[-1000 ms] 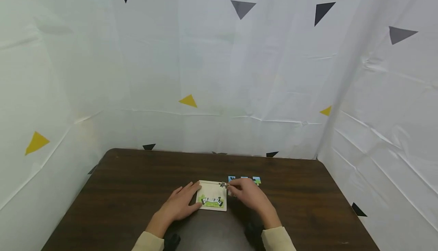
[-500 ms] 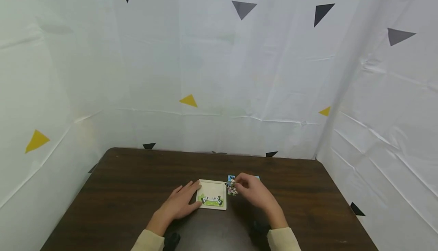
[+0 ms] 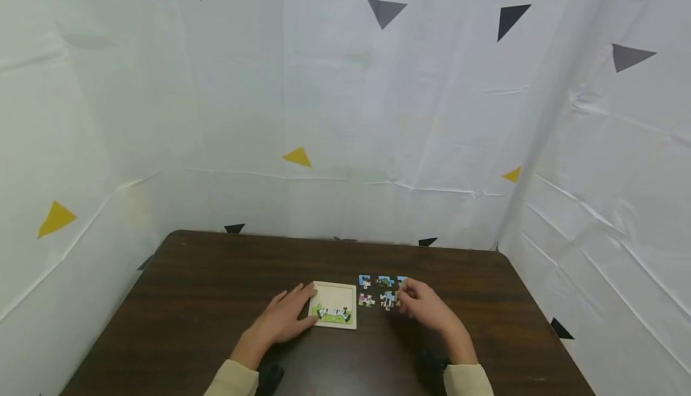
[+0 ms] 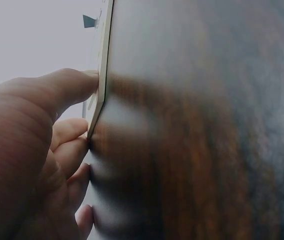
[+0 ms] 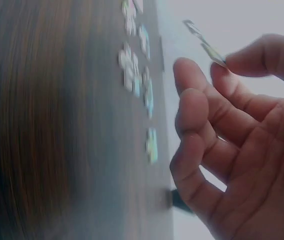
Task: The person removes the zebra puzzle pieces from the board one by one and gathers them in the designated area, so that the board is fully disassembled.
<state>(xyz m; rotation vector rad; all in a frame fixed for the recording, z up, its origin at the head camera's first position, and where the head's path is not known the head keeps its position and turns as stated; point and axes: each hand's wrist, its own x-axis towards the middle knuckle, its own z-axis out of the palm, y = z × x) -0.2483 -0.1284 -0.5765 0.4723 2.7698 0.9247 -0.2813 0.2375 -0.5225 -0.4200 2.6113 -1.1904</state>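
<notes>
A square wooden puzzle tray (image 3: 336, 293) lies on the table in the head view. Along its near side sit fitted pieces (image 3: 333, 314) with a black-and-white striped pattern on green. My left hand (image 3: 286, 318) rests at the tray's left side, thumb and fingertips touching its frame (image 4: 103, 75). To the right, my right hand (image 3: 426, 309) hovers above the table. Its thumb and index finger pinch a jigsaw piece (image 5: 209, 50), seen nearly edge-on in the right wrist view; its picture cannot be made out.
Several loose jigsaw pieces (image 3: 385, 281) lie in two rows right of the tray, some partly behind my right hand. The dark wooden table (image 3: 216, 276) ends at a white curtain (image 3: 335, 114) with coloured triangles.
My right hand has moved right, away from the tray's far right corner and past the loose pieces, still pinching a piece. More loose pieces now show. My left hand has stayed put.
</notes>
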